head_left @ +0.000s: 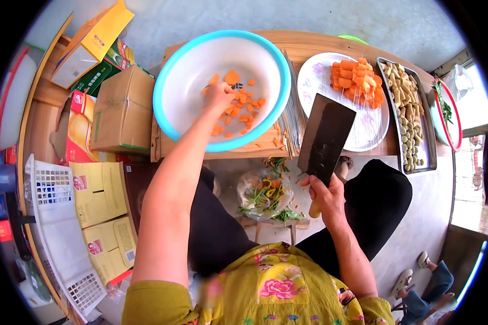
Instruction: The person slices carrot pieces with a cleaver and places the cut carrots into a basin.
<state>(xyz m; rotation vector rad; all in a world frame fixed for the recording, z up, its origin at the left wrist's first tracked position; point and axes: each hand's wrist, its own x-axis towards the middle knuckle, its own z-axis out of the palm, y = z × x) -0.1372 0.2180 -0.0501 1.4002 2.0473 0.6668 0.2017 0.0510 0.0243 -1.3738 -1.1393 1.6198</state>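
Observation:
Inside a white basin with a blue rim (pixel 165 116), my left hand (pixel 218 98) is over orange carrot pieces (pixel 246 103); its fingers are bent together, and what they hold, if anything, is hidden. My right hand (pixel 329 197) is closed around the handle of a cleaver (pixel 325 138), its broad dark blade tilted up beside the plate. A white plate (pixel 309 81) bears a pile of orange carrot pieces threaded on thin skewers (pixel 358 81). Many bare thin sticks (pixel 293 116) lie between basin and plate.
A metal tray (pixel 431 141) of skewered pale food stands right of the plate, near a red-rimmed bowl (pixel 454 132). Below the table edge is a plastic bag of scraps (pixel 263 192). Cardboard boxes (pixel 122 111) and a white crate (pixel 59 216) are left. Another person's legs (pixel 425 290) show lower right.

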